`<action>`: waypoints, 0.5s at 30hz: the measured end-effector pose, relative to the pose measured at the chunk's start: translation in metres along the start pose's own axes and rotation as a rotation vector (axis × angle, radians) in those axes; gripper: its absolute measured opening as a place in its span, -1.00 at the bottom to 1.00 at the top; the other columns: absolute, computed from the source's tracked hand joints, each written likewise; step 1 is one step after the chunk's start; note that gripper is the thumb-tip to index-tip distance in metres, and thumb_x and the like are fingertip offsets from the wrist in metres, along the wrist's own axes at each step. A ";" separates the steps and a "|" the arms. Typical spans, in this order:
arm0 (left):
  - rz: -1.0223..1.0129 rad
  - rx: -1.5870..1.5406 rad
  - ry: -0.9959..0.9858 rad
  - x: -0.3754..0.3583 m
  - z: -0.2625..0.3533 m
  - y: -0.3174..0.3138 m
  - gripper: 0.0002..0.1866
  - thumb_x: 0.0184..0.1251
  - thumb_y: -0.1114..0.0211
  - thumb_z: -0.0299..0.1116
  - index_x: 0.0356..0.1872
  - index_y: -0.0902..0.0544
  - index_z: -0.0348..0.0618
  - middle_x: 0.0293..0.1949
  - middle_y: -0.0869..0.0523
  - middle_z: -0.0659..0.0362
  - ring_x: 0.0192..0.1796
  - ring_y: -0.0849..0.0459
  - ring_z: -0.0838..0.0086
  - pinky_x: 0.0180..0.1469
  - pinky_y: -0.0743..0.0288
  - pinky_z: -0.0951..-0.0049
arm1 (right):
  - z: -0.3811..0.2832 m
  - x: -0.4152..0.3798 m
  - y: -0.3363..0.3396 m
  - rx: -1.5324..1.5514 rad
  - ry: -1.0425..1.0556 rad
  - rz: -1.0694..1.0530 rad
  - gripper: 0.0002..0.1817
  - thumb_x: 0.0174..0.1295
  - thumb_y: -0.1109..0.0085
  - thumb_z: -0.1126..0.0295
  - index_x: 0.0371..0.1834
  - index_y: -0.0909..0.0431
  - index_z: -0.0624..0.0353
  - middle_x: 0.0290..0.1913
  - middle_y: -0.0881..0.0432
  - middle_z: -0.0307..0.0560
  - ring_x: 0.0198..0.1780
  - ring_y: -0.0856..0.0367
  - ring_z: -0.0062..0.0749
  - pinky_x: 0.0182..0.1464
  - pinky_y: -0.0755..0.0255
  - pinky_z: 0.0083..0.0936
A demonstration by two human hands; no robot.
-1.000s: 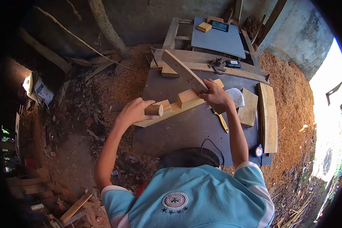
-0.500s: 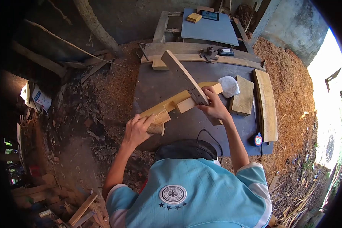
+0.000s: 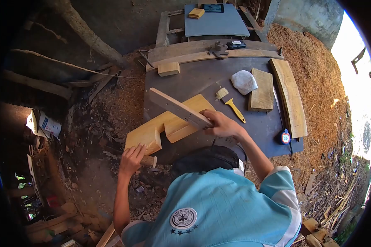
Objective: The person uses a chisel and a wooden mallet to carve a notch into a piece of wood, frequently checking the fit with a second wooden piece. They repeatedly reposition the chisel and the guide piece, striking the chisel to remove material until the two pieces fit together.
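Observation:
A notched yellow wooden block lies slanted over the left front of the work table. My left hand grips its near left end, fingers curled over the edge. A short round wooden piece sticks out under that end. My right hand is closed around a wooden try square with small holes near its corner. Its long arm slants up and left above the block; the other part shows partly below my hand. Right of the block lies a paintbrush with a yellow handle.
On the dark table are a small wood block, a white cloth-like bundle, a thick wood block, a curved plank and a blue tape measure. Behind stands a grey board holding a phone. Sawdust covers the ground.
The notched block has moved left and closer to my body, turning its broad face up. The try square has swung lower and leftward. The paintbrush is now in sight.

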State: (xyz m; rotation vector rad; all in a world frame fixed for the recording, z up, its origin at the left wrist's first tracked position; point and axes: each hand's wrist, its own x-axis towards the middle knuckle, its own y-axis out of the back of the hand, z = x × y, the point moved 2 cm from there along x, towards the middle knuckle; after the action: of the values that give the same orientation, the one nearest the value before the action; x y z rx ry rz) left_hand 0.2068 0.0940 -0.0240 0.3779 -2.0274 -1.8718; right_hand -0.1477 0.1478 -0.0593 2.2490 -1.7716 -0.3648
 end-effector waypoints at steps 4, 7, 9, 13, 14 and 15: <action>0.070 0.002 -0.033 0.011 0.003 -0.017 -0.52 -0.20 -0.22 -0.58 -0.07 -0.58 -0.31 -0.12 -0.66 0.06 -0.30 -0.57 0.33 -0.33 -0.45 0.39 | -0.005 -0.011 0.009 -0.024 -0.259 0.074 -0.52 -0.18 -0.24 0.32 -0.15 -0.44 0.35 -0.12 -0.49 0.11 -0.10 -0.49 -0.20 -0.09 -0.36 -0.39; 0.112 0.000 -0.038 0.024 0.009 -0.029 -0.54 -0.17 -0.20 -0.57 -0.08 -0.59 -0.29 -0.11 -0.66 0.09 -0.32 -0.56 0.34 -0.35 -0.44 0.41 | 0.011 -0.017 0.009 -0.330 -0.120 0.262 -0.57 -0.21 -0.24 0.30 -0.26 -0.44 0.34 0.04 -0.43 0.15 0.07 -0.40 -0.08 0.04 -0.31 -0.34; 0.139 0.009 -0.050 0.031 0.012 -0.040 -0.55 -0.17 -0.20 -0.56 -0.09 -0.60 -0.27 -0.11 -0.66 0.10 -0.32 -0.55 0.35 -0.34 -0.44 0.42 | 0.033 -0.020 0.009 -0.438 -0.036 0.343 -0.58 -0.22 -0.22 0.29 -0.30 -0.43 0.35 0.15 -0.36 0.16 0.17 -0.32 -0.02 0.14 -0.26 -0.33; 0.196 0.021 -0.070 0.038 0.016 -0.056 -0.57 -0.13 -0.19 -0.55 -0.10 -0.62 -0.20 -0.10 -0.66 0.14 -0.32 -0.55 0.36 -0.33 -0.45 0.43 | 0.047 -0.028 0.021 -0.151 -0.181 0.298 -0.53 -0.23 -0.19 0.31 -0.22 -0.44 0.39 0.22 -0.31 0.11 0.20 -0.30 -0.05 0.19 -0.23 -0.36; 0.201 0.022 -0.068 0.037 0.017 -0.060 -0.58 -0.13 -0.19 -0.54 -0.10 -0.62 -0.19 -0.10 -0.66 0.16 -0.32 -0.55 0.36 -0.33 -0.45 0.43 | 0.049 -0.031 0.019 -0.129 -0.203 0.305 -0.51 -0.22 -0.19 0.31 -0.19 -0.44 0.39 0.21 -0.32 0.10 0.19 -0.31 -0.07 0.18 -0.23 -0.37; 0.205 0.022 -0.063 0.037 0.017 -0.065 -0.58 -0.12 -0.18 -0.54 -0.10 -0.63 -0.17 -0.10 -0.66 0.17 -0.32 -0.55 0.37 -0.33 -0.45 0.43 | 0.052 -0.034 0.018 -0.106 -0.226 0.309 -0.49 -0.22 -0.19 0.31 -0.15 -0.45 0.40 0.21 -0.32 0.09 0.18 -0.33 -0.08 0.18 -0.24 -0.38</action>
State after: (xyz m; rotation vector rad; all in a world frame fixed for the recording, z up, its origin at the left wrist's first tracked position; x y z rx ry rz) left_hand 0.1631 0.0879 -0.0868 0.1122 -2.0428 -1.7589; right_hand -0.1896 0.1746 -0.1000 1.8836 -2.1172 -0.6503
